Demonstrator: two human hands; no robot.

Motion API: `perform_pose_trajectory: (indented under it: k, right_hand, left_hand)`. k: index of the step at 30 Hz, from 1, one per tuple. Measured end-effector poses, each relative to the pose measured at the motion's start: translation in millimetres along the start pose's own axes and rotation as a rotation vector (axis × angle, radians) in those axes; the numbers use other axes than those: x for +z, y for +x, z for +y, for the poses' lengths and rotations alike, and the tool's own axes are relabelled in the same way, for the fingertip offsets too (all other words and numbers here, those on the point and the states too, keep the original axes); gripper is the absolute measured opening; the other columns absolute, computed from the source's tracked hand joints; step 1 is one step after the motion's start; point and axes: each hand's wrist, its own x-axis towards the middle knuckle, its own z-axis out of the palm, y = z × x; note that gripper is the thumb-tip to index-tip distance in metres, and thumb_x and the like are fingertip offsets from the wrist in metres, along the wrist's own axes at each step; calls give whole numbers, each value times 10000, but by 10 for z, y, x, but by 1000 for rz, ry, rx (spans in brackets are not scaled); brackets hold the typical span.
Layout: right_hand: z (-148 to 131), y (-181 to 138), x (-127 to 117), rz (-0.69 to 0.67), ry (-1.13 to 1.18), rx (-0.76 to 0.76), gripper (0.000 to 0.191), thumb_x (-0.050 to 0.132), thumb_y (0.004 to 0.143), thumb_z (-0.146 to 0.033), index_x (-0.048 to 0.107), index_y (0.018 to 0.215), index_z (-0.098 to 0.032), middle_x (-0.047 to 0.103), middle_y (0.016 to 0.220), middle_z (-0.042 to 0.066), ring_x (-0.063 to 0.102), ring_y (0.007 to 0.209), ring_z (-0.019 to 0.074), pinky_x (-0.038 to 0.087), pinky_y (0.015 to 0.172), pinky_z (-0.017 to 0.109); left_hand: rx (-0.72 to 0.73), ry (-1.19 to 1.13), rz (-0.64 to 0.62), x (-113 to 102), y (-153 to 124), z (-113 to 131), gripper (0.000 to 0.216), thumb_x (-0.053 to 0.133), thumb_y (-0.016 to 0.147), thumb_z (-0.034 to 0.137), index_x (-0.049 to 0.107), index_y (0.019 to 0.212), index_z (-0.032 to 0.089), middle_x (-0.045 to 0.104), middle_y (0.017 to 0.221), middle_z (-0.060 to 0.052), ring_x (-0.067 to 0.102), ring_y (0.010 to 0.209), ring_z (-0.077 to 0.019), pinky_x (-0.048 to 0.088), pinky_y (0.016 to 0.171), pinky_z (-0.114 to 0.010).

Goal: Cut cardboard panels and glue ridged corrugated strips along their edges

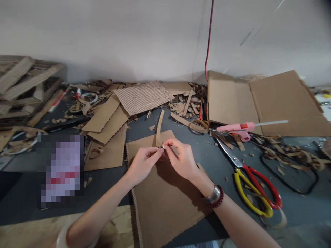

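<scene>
Both my hands meet over a large brown cardboard sheet (pixel 165 203) lying on the dark table. My left hand (pixel 142 162) and my right hand (pixel 181 156) each pinch the lower end of a narrow cardboard strip (pixel 159 129), which rises away from me toward the wall. The fingertips of both hands touch at the strip's end. My right wrist wears a metal bangle and a dark red bead bracelet (pixel 216 197).
Red-and-yellow scissors (pixel 252 184) lie right of my hands, a pink glue gun (pixel 239 128) behind them. A folded cardboard box (pixel 266 101), corrugated sheet (pixel 143 97), scraps, a black cord (pixel 289 174) and stacked cardboard pieces (pixel 23 89) crowd the table. A blurred patch (pixel 60 170) sits left.
</scene>
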Motion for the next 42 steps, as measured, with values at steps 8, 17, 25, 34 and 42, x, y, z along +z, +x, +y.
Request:
perform_pose_trajectory:
  k: [8, 17, 25, 34, 42]
  right_hand:
    - [-17, -4, 16, 5, 36, 51, 123, 421, 826, -189, 515, 747, -191, 570, 657, -5, 529, 580, 104, 416, 555, 205]
    - [-52, -15, 18, 21, 85, 98, 107, 442, 817, -197, 515, 739, -187, 571, 623, -14, 532, 550, 98, 406, 513, 189]
    - [-22, -8, 27, 42, 61, 118, 107, 445, 816, -209, 522, 745, -183, 581, 636, -8, 530, 541, 98, 394, 498, 194]
    - [-6, 13, 21, -48, 241, 148, 78, 447, 817, -215, 519, 828, -189, 604, 763, 26, 582, 641, 120, 465, 560, 219]
    - [19, 69, -50, -105, 223, -43, 128, 509, 772, -147, 630, 785, -184, 666, 888, 60, 603, 860, 154, 471, 791, 290]
  left_hand:
    - [12, 43, 15, 4, -9, -13, 311, 482, 793, 377, 632, 649, 145, 606, 638, 7, 520, 623, -135, 380, 593, -223]
    - [24, 80, 16, 16, -29, 15, 317, 463, 800, 369, 589, 618, 143, 522, 582, 27, 439, 574, -111, 318, 553, -217]
    - [12, 121, -4, 5, -47, 28, 327, 449, 796, 362, 576, 594, 139, 452, 517, 41, 380, 516, -98, 276, 502, -216]
    - [71, 126, 2, 17, -33, 5, 306, 448, 796, 316, 627, 627, 134, 588, 583, -3, 508, 582, -137, 359, 566, -235]
    - [39, 50, -5, -6, -65, 59, 338, 479, 784, 326, 648, 565, 131, 620, 570, -25, 552, 578, -141, 400, 575, -240]
